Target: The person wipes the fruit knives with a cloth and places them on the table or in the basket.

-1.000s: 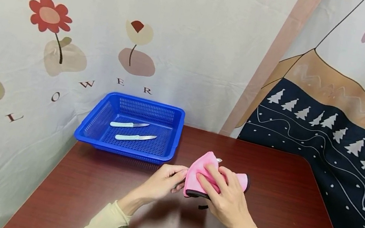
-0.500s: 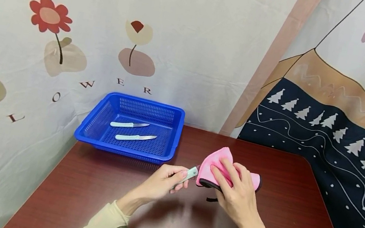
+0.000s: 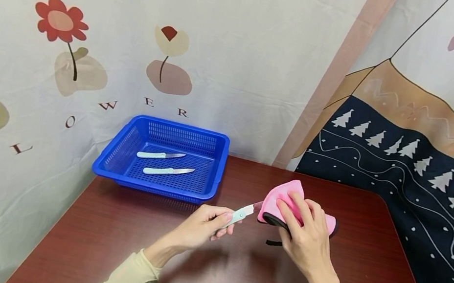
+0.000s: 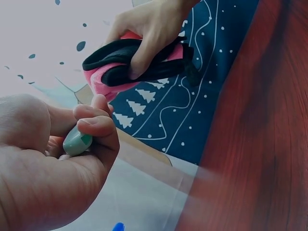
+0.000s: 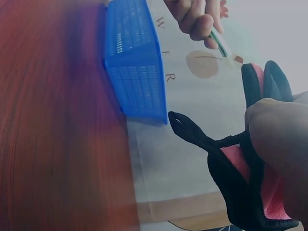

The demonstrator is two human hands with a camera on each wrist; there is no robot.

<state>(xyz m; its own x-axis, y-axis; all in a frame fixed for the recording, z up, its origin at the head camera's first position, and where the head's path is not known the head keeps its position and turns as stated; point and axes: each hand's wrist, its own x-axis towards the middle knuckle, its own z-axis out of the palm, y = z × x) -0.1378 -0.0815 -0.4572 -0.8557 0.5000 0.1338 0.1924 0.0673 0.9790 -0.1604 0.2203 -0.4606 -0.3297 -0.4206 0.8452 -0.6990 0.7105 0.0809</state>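
Observation:
My left hand [image 3: 205,226] grips the pale green handle of a small knife [image 3: 239,214], its blade pointing up and to the right. In the left wrist view the butt of the knife handle [image 4: 78,140] pokes out of the curled fingers. A pink cloth [image 3: 284,202] with black edging is held folded in my right hand [image 3: 306,233]. The cloth covers the front part of the blade, and only the part near the handle shows. From the right wrist, a black hanging loop [image 5: 190,129] dangles off the cloth.
A blue plastic basket [image 3: 157,187] stands at the back left of the dark red wooden table [image 3: 126,244]. Inside lie two more knives, one knife [image 3: 160,155] behind the other knife [image 3: 168,171]. A printed fabric backdrop [image 3: 245,55] hangs behind the table.
The right hand and pink cloth have moved right and slightly up, along the blade. The knife's handle and the start of its blade have come into view. The left hand has barely moved.

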